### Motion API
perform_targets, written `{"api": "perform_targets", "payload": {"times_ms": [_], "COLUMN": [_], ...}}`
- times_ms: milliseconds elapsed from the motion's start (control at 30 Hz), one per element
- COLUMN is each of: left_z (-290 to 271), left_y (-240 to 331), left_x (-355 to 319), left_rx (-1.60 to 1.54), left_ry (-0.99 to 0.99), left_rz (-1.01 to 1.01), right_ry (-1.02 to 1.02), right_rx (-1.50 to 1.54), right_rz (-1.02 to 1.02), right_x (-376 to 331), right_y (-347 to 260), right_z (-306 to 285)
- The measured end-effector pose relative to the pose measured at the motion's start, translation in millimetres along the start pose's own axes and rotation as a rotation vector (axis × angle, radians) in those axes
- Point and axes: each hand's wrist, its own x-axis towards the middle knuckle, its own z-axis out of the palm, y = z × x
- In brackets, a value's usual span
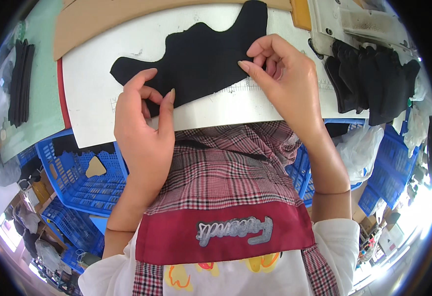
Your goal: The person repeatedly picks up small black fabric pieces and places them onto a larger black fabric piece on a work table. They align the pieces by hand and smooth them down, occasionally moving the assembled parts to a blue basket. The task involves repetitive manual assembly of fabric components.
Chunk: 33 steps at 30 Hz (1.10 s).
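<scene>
A black fabric piece with a wavy far edge lies on the white work surface, its right end reaching up into a tall narrow tab. My left hand is at its lower left edge, fingers curled and the thumb on the near side, gripping the cloth there. At the right edge, my right hand has bent fingers, with thumb and forefinger close together on the fabric. Part of the cloth's edges is hidden behind my fingers.
Stacked black pieces lie at the right and on the green table at the left. Brown cardboard borders the far side. Blue crates stand below the surface, one near a clear plastic bag. Machine parts stand at far right.
</scene>
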Motion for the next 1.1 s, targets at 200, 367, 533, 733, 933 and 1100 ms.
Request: {"api": "perform_targets", "payload": {"times_ms": [200, 367, 533, 733, 933, 1100], "left_z": [16.8, 23.7, -6.6, -0.2, -5.2, 22.2], "left_y": [19.5, 7.3, -31.3, -29.6, -14.6, 11.2], "left_x": [4.0, -8.3, -26.2, -25.7, -14.3, -2.2], "left_rx": [0.285, 0.149, 0.33, 0.266, 0.234, 0.263], "left_ry": [-0.181, -0.331, -0.315, -0.301, -0.211, -0.359], "left_rz": [0.403, 0.427, 0.422, 0.451, 0.506, 0.671], "right_ry": [-0.086, -0.051, 0.199, -0.138, 0.282, 0.694], "right_rx": [-0.026, 0.014, -0.421, -0.434, -0.371, -0.777], "right_rz": [0.043, 0.018, -0.25, -0.335, -0.178, 0.004], "right_x": [6.2, 6.1, -10.7, -63.3, -73.5, -72.9], "right_y": [-2.9, 0.8, -9.4, -31.6, -0.4, 24.3], "right_z": [0.8, 0.9, 17.3, 43.0, -59.4, -141.5]}}
